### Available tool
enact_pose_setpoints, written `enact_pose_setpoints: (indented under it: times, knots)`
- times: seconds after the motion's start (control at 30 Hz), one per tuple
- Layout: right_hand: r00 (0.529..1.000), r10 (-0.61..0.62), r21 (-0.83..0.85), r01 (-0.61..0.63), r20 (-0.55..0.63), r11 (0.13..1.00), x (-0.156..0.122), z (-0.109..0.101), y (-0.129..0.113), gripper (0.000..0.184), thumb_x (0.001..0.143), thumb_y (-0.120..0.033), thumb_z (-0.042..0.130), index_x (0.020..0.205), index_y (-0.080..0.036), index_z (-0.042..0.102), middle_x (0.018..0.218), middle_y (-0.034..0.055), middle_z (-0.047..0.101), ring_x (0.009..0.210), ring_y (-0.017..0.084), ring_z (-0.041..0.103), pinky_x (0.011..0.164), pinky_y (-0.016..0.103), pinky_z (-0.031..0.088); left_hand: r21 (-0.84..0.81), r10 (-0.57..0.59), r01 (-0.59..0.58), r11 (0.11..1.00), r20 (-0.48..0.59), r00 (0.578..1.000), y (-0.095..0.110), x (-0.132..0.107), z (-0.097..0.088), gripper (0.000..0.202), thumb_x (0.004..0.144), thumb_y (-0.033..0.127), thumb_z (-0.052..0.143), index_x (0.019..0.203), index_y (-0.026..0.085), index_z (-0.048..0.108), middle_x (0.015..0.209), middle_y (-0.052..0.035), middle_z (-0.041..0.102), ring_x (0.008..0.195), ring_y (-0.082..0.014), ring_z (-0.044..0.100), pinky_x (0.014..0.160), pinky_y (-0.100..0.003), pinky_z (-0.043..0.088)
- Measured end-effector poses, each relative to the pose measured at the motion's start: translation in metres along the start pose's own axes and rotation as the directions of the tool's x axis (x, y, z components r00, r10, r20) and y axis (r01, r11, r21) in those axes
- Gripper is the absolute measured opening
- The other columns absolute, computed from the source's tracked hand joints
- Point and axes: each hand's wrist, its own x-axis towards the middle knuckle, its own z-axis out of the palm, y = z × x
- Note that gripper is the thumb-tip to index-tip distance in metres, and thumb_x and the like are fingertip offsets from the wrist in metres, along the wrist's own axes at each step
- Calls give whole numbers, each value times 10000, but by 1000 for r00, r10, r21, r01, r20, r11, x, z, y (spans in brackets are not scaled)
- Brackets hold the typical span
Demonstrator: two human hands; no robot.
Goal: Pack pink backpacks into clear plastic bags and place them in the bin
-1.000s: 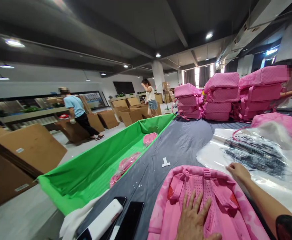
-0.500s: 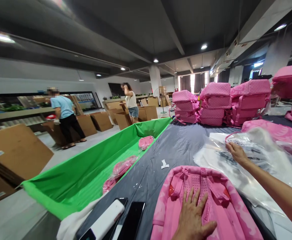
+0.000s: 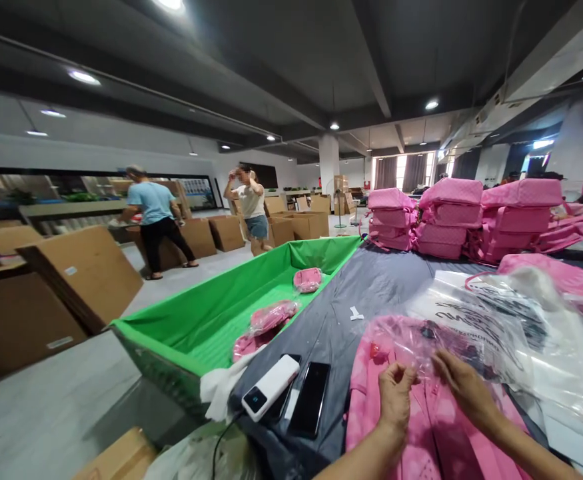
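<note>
The left hand [image 3: 396, 400] and the right hand [image 3: 464, 387] pinch carefully the clear plastic bag [image 3: 476, 333] over the pink backpack [image 3: 366, 393], which is lying on the table [image 3: 371, 293] just beside the black smartphone [image 3: 310, 400].

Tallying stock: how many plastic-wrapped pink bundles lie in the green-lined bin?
3. One plastic-wrapped pink bundle lies toward the far end of the green-lined bin; two more lie touching nearer the front. The bin's near wall may hide others.

Left hand [image 3: 396, 400] and right hand [image 3: 464, 387] raised close together, fingers apparently pinching
</note>
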Motion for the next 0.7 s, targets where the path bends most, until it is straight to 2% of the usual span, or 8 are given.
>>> enact_pose_setpoints:
  times: [0.07, 0.17, 0.2, 0.27, 0.37, 0.43, 0.57, 0.7]
  knots:
    - [987, 134, 36, -131, -91, 991, 16, -10, -1, 582, 950, -762, 316, 701, -268, 496, 569, 29, 594, 501, 210, 566, 514, 329, 453, 234, 21, -34, 972, 55, 998, -8, -7, -18, 464, 819, 606, 644, 613, 203, 545, 633, -34, 632, 687, -202, 633, 714, -332, 508]
    - [950, 249, 89, -236, -189, 968, 46, -26, 1, 535, 963, -718, 227, 686, -289, 386, 546, 24, 538, 458, 192, 503, 460, 322, 410, 599, -58, -35, 800, 136, 989, -16, -21, -44, 229, 846, 359, 616, 708, 176, 630, 765, -93, 712, 796, -261, 693, 779, -388, 544]
    - [948, 251, 86, -239, -196, 967, 53, -29, 1, 512, 970, -695, 218, 695, -291, 371, 546, 19, 524, 456, 189, 488, 458, 321, 397, 664, -24, -82, 743, 148, 989, -15, -27, -50, 151, 833, 295, 624, 830, 157, 683, 899, -128, 742, 913, -294, 706, 853, -424, 549]
    - [957, 226, 69, -217, -180, 974, 59, -28, -5, 476, 968, -671, 275, 702, -289, 375, 552, 10, 509, 480, 189, 483, 491, 323, 392, 741, 228, -293, 604, 192, 955, -6, -39, -53, 344, 834, 218, 629, 1167, 144, 678, 1203, -178, 708, 1168, -332, 650, 1016, -488, 509]
    - [994, 83, 9, -83, -73, 997, 47, -17, -27, 445, 964, -642, 362, 721, -274, 427, 606, 15, 549, 561, 204, 546, 575, 331, 413, 797, 643, -576, 184, 345, 684, 18, -44, -38, 612, 883, 239, 646, 1469, 164, 485, 1467, -207, 549, 1397, -355, 485, 1144, -554, 416]
    - [997, -65, -66, 68, 46, 996, 32, -12, -44, 394, 1000, -578, 370, 788, -261, 470, 657, 12, 589, 593, 206, 589, 595, 325, 425, 826, 697, -562, 27, 388, 603, 35, -33, -28, 676, 857, 266, 715, 1481, 169, 472, 1481, -204, 531, 1404, -377, 460, 1140, -583, 404]
    - [931, -308, -350, 360, 196, 865, -2, -29, -47, 186, 920, -307, 577, 1085, -222, 561, 847, 42, 692, 685, 210, 660, 594, 301, 470, 916, 588, -400, -16, 333, 738, 52, 1, -41, 286, 847, 130, 728, 1117, 226, 704, 1082, -76, 713, 1016, -273, 644, 985, -498, 490]
    - [939, -306, -652, 331, 157, 682, -43, -68, -4, 292, 833, -64, 447, 961, -236, 645, 878, 79, 709, 763, 255, 681, 599, 334, 485, 950, 678, -312, 34, 207, 705, 49, 2, -82, 194, 928, 103, 649, 1017, 244, 749, 874, -28, 674, 832, -219, 622, 904, -444, 474]
